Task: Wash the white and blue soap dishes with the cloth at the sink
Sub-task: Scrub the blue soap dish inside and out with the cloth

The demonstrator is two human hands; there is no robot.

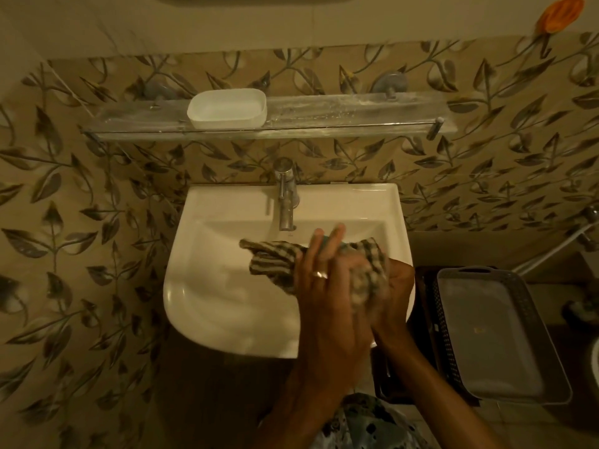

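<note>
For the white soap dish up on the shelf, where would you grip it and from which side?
Take the white soap dish by its near long rim from the front, thumb outside, fingers inside. It sits upright, open and apparently empty on the glass shelf; the wall blocks its far side.

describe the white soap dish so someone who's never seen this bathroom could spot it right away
Start at the white sink and look up the leaf-patterned wall past the tap to the long glass shelf. The white soap dish sits on its left part: an open, rounded-rectangle plastic tub, the only thing on that shelf.
</note>
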